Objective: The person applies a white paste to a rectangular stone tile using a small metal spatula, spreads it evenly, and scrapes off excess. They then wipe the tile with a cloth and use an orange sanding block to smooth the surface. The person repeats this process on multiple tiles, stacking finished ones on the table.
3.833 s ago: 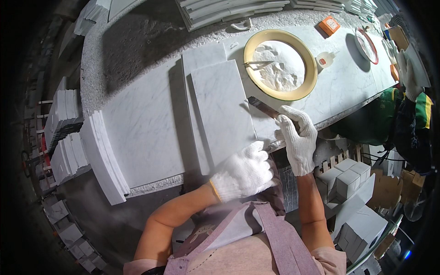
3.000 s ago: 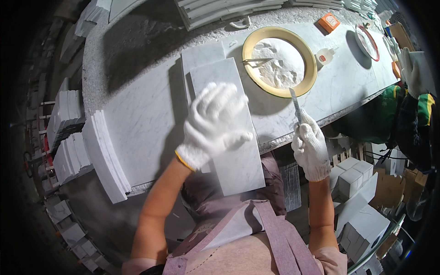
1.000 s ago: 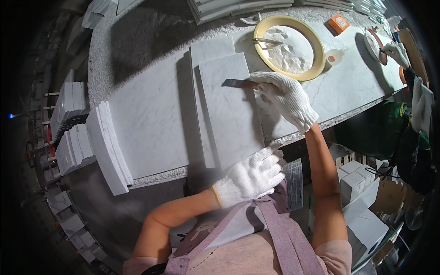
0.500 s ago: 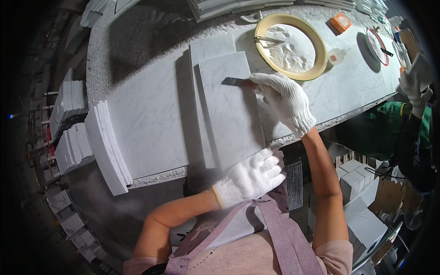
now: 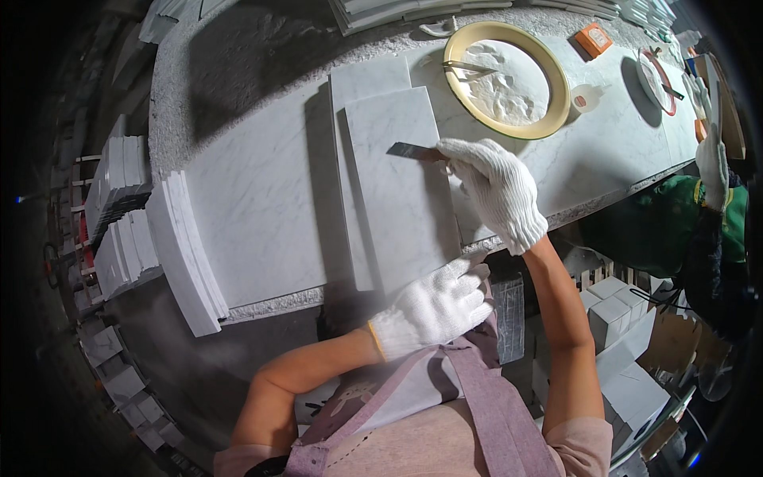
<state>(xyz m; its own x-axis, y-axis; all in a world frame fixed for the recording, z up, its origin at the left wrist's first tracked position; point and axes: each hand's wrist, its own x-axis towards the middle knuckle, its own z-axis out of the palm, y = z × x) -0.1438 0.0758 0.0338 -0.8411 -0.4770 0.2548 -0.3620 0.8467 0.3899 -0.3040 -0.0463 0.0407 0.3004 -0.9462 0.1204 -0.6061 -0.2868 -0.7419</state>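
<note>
My right hand [image 5: 502, 191], in a white knit glove, is closed around the handle of a scraper [image 5: 412, 151] with a flat metal blade. The blade lies over the face of a pale grey-veined marble tile [image 5: 397, 199], near its far right side. This tile rests on a second marble tile [image 5: 370, 77], which sticks out at the far end and along the left. At the near end, my gloved left hand [image 5: 437, 306] grips the upper tile, its fingers bent by the tile's near right corner. Its thumb is hard to make out.
A cream bowl [image 5: 517, 131] of white powder with a flat tool across its rim stands beyond my right hand. An orange box [image 5: 593, 40] and a white dish [image 5: 653, 82] lie farther right. Stacked tiles [image 5: 191, 254] lean at the table's left. Another person's gloved hand [image 5: 711, 171] shows at right.
My right hand and the scraper have shifted slightly nearer to me over the tile. The left hand keeps its place. The other person's hand at the right has moved.
</note>
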